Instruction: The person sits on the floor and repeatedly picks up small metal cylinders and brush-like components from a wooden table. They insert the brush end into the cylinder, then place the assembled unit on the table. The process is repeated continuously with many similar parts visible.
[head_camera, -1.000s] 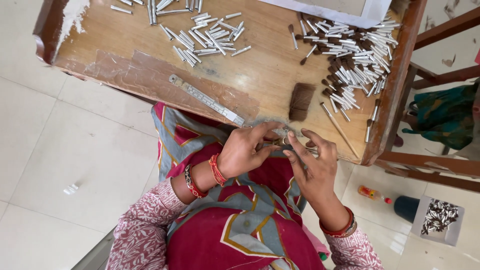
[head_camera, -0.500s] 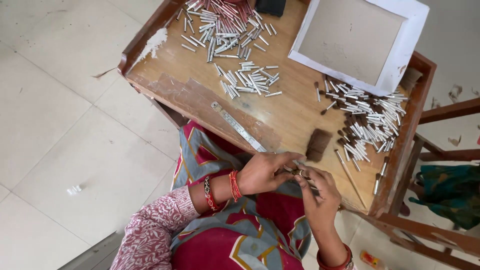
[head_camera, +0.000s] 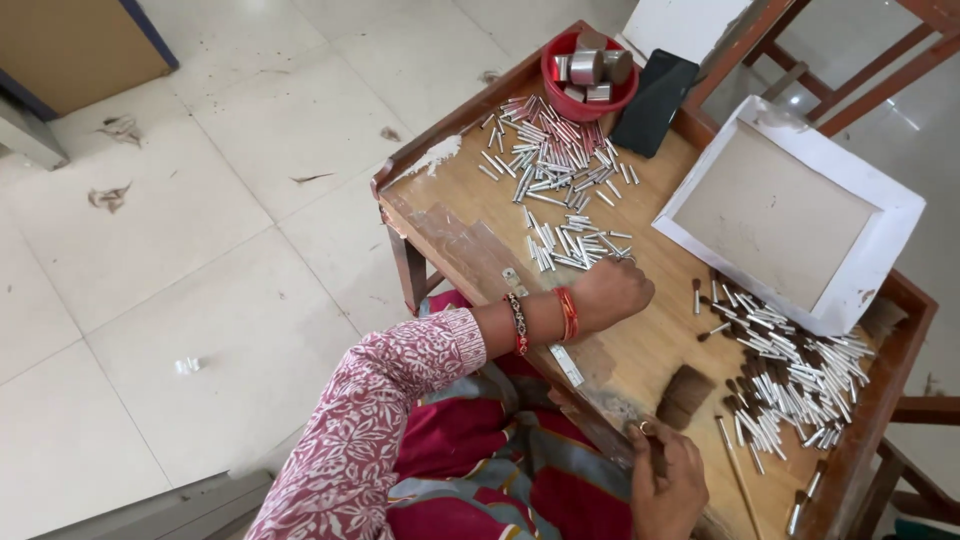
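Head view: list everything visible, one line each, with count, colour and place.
Wooden table: one, brown, centre.
Bare metal tubes: many, silver, two heaps at table's far side.
Brush-tipped tubes: many, silver and dark, right.
Red bowl: one, holds metal cylinders, far edge.
Phone: one, black, beside bowl.
Shallow tray: one, white rim, right.
Bristle tuft: one, brown, near edge.
Left hand: on tubes.
Right hand: grip on small dark piece.

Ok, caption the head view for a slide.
Left hand reaches small metal tubes on wooden table; right hand at its edge.
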